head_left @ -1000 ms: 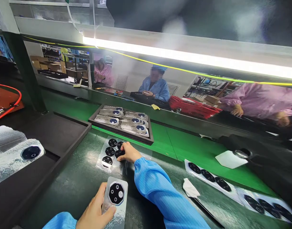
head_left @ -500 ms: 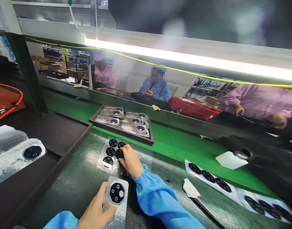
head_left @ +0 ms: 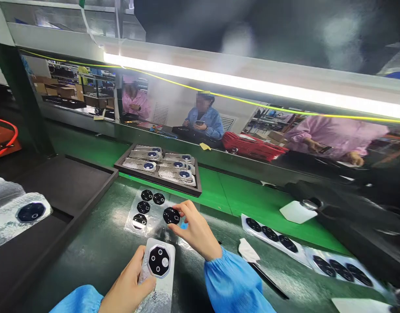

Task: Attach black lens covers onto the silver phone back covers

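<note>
My left hand (head_left: 129, 282) is closed around a silvery phone back cover (head_left: 162, 289), held upright with its octagonal black camera area facing me. Between the thumb and fingers of my right hand (head_left: 195, 228) is a black octagonal camera lens cover (head_left: 171, 215) with small round holes. It is raised just above and right of the clear plastic sheet (head_left: 132, 219). Several more black lens covers (head_left: 143, 208) lie on that sheet.
A dark tray (head_left: 200, 191) of phone covers stands at the back; a larger tray (head_left: 89, 165) is at left. Rightward lie strips of lens covers (head_left: 270, 233), a cloth-tipped stick (head_left: 270, 280) and a white bottle (head_left: 297, 211). Co-workers sit beyond the bench.
My right hand has lifted one black lens cover off the plastic sheet and brought it right, towards me. My left hand still holds the phone back cover. The view has shifted slightly.
</note>
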A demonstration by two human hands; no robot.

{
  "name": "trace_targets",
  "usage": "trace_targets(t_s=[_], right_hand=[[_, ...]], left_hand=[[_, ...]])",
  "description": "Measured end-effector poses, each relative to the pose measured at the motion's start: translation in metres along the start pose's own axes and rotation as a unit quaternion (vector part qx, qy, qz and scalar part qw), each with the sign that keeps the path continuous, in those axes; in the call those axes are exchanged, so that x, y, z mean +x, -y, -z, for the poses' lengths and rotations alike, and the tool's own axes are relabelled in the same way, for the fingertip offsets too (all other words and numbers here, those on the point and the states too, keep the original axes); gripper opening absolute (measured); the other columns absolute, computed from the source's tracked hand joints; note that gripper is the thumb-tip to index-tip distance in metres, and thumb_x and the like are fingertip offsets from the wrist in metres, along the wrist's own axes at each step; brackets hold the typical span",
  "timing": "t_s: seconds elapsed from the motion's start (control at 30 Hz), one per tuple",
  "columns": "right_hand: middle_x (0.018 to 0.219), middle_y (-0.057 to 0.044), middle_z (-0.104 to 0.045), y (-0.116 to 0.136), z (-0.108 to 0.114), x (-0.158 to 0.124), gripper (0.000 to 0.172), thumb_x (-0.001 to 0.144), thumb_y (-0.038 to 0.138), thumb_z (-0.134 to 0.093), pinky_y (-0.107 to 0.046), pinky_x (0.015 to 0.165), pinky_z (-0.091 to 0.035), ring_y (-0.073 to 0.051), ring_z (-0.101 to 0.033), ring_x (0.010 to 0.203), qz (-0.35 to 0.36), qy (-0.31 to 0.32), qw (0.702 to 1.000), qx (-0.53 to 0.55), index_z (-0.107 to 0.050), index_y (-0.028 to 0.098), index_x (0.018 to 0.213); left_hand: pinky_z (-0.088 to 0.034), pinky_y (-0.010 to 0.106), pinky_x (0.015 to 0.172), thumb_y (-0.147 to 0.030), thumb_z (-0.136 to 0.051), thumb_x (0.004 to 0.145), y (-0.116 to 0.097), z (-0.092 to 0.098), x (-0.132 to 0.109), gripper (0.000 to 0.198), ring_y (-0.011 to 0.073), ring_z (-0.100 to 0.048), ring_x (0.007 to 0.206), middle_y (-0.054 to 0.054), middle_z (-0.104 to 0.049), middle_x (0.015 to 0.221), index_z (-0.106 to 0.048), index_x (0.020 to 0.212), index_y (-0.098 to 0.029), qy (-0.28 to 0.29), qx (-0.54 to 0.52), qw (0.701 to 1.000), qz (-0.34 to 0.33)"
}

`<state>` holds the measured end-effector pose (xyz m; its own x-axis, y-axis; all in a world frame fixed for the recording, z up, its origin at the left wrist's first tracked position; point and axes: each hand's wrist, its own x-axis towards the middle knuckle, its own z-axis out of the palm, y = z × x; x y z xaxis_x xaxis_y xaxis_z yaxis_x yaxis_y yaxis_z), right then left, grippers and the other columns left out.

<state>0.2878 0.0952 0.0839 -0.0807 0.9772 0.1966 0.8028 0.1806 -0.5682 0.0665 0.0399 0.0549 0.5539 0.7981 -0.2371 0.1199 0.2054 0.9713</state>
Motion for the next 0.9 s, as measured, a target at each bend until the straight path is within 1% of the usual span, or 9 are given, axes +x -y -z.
trace_targets(t_s=[0.1, 0.17, 0.27, 0.33, 0.4, 0.47, 0.57, 0.67, 0.9], right_hand=[[0.102, -0.003, -0.056, -0.008, 0.023, -0.037, 0.032, 0.078, 0.023, -0.065, -0.032, 0.076, -0.051, -0.02, -0.058, 0.091, -0.022, -0.04, 0.998, 0.041, -0.057, 0.024, 0.109], [0.098, -0.002, -0.058, -0.019, 0.03, -0.062, 0.031, 0.078, 0.026, -0.065, -0.031, 0.072, -0.051, -0.019, -0.057, 0.083, -0.044, -0.077, 0.993, 0.082, -0.059, 0.024, 0.109], [0.093, -0.002, -0.059, -0.038, 0.029, -0.091, 0.03, 0.079, 0.029, -0.065, -0.032, 0.07, -0.052, -0.018, -0.056, 0.074, -0.082, -0.13, 0.981, 0.119, -0.061, 0.024, 0.108], [0.092, -0.002, -0.059, -0.051, 0.022, -0.104, 0.03, 0.08, 0.032, -0.064, -0.032, 0.069, -0.052, -0.018, -0.056, 0.072, -0.104, -0.161, 0.971, 0.14, -0.061, 0.024, 0.108], [0.092, -0.002, -0.059, -0.06, 0.016, -0.111, 0.03, 0.08, 0.034, -0.065, -0.032, 0.069, -0.052, -0.018, -0.056, 0.072, -0.119, -0.179, 0.963, 0.159, -0.061, 0.024, 0.109], [0.092, -0.002, -0.059, -0.064, 0.012, -0.114, 0.03, 0.081, 0.036, -0.065, -0.032, 0.07, -0.053, -0.018, -0.056, 0.072, -0.131, -0.179, 0.96, 0.17, -0.061, 0.024, 0.108], [0.093, -0.003, -0.059, -0.065, 0.011, -0.114, 0.029, 0.08, 0.035, -0.066, -0.033, 0.071, -0.052, -0.018, -0.056, 0.072, -0.138, -0.164, 0.961, 0.177, -0.062, 0.025, 0.107], [0.093, -0.003, -0.059, -0.063, 0.013, -0.114, 0.029, 0.08, 0.035, -0.067, -0.032, 0.071, -0.052, -0.018, -0.056, 0.072, -0.142, -0.167, 0.958, 0.184, -0.063, 0.026, 0.107], [0.093, -0.003, -0.059, -0.064, 0.011, -0.115, 0.03, 0.08, 0.036, -0.067, -0.032, 0.071, -0.053, -0.018, -0.056, 0.071, -0.15, -0.161, 0.955, 0.197, -0.064, 0.025, 0.108]], left_hand=[[-0.04, 0.029, 0.081, -0.014, -0.051, 0.078, -0.007, -0.012, 0.011, 0.035, 0.0186, -0.056, 0.093, 0.0, -0.06, 0.098, -0.051, 0.113, -0.02, 0.033, -0.036, 0.999, 0.012], [-0.039, 0.028, 0.078, -0.011, -0.051, 0.074, -0.01, -0.022, 0.019, 0.039, 0.0174, -0.054, 0.089, -0.001, -0.059, 0.096, -0.052, 0.112, -0.019, 0.055, -0.053, 0.996, 0.036], [-0.036, 0.027, 0.074, -0.011, -0.05, 0.07, -0.012, -0.036, 0.032, 0.042, 0.0167, -0.054, 0.088, -0.001, -0.06, 0.096, -0.053, 0.111, -0.019, 0.077, -0.085, 0.991, 0.074], [-0.036, 0.027, 0.075, -0.012, -0.051, 0.069, -0.01, -0.044, 0.039, 0.043, 0.0175, -0.054, 0.09, -0.001, -0.06, 0.097, -0.053, 0.111, -0.019, 0.083, -0.102, 0.988, 0.08], [-0.036, 0.027, 0.076, -0.012, -0.053, 0.069, -0.008, -0.049, 0.044, 0.044, 0.0182, -0.054, 0.092, 0.0, -0.061, 0.098, -0.053, 0.113, -0.019, 0.085, -0.105, 0.988, 0.077], [-0.036, 0.027, 0.077, -0.012, -0.053, 0.07, -0.006, -0.052, 0.048, 0.044, 0.0186, -0.055, 0.094, 0.0, -0.062, 0.099, -0.052, 0.113, -0.019, 0.085, -0.106, 0.988, 0.075], [-0.037, 0.028, 0.081, -0.014, -0.054, 0.071, -0.004, -0.054, 0.049, 0.044, 0.0194, -0.057, 0.097, 0.001, -0.064, 0.103, -0.052, 0.115, -0.02, 0.088, -0.123, 0.985, 0.082], [-0.038, 0.028, 0.083, -0.016, -0.057, 0.072, -0.004, -0.054, 0.049, 0.045, 0.0205, -0.058, 0.099, 0.002, -0.065, 0.108, -0.052, 0.117, -0.021, 0.085, -0.137, 0.983, 0.09], [-0.041, 0.028, 0.082, -0.016, -0.06, 0.072, -0.002, -0.053, 0.051, 0.047, 0.0211, -0.061, 0.099, 0.003, -0.066, 0.113, -0.05, 0.118, -0.02, 0.092, -0.156, 0.978, 0.106]])
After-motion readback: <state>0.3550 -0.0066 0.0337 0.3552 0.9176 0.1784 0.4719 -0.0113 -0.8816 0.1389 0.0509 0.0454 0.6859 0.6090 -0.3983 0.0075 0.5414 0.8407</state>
